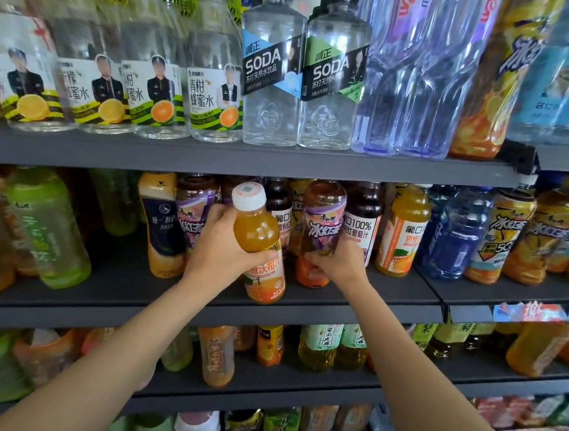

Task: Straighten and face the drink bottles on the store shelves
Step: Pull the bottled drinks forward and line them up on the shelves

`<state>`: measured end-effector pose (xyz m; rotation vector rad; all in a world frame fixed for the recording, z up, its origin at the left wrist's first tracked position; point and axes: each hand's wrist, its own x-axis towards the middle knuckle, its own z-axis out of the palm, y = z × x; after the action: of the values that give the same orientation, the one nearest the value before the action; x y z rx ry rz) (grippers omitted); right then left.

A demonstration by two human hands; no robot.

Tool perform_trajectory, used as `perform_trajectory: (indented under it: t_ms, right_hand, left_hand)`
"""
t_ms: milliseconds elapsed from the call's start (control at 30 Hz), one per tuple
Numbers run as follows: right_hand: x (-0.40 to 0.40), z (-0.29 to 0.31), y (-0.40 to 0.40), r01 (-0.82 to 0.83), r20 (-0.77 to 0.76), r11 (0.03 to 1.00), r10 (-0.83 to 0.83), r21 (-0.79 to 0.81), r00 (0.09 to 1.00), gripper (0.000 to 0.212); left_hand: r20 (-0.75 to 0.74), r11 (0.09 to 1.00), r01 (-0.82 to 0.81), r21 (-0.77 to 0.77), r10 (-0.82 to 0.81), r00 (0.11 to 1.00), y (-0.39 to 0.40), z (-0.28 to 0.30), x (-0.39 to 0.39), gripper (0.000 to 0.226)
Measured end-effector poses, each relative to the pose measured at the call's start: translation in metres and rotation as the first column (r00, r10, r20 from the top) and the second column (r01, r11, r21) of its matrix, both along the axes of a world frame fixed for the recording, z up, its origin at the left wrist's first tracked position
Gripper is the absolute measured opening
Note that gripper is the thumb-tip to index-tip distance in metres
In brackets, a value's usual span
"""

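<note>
Orange juice bottle point(262, 247) held in left hand point(220, 244) grip, tilted at middle shelf point(199, 304) front edge, iced tea bottle point(321, 232) gripped low by right hand point(339, 261), upright just beside, soda bottles point(302, 79) above.

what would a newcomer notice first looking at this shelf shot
Two bare arms reach to the middle shelf: the left hand grips an orange juice bottle with a white cap, tilted toward the camera, and the right hand holds a purple-labelled tea bottle beside it. On the shelf above, two clear SODA bottles face squarely forward.
</note>
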<state>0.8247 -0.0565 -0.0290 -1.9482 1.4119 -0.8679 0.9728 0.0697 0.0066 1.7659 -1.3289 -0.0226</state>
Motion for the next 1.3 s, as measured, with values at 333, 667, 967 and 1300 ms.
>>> perform_trajectory:
  t_ms: [333, 667, 967, 1300]
  right_hand:
    - [0.050, -0.001, 0.033, -0.088, -0.013, 0.996, 0.088, -0.010, 0.996, 0.063]
    - [0.076, 0.030, 0.129, 0.169, 0.347, 0.893, -0.015, -0.416, 0.938, 0.022]
    - [0.239, 0.090, 0.239, -0.571, 0.305, 0.745, 0.665, -0.345, 0.682, 0.039]
    - [0.375, 0.138, 0.318, -0.375, 0.185, 0.821, 0.487, -0.430, 0.854, 0.069]
  left_hand:
    - [0.026, 0.997, -0.031, 0.073, 0.029, 0.999, 0.038, 0.009, 0.027, 0.084]
    - [-0.006, 0.978, 0.181, 0.107, -0.181, 0.983, 0.088, 0.031, 0.089, 0.077]
    - [-0.102, 0.968, 0.227, -0.108, -0.237, 0.966, 0.201, 0.094, 0.244, 0.060]
    - [-0.017, 0.952, 0.191, -0.239, -0.200, 0.980, 0.262, 0.169, 0.351, 0.062]
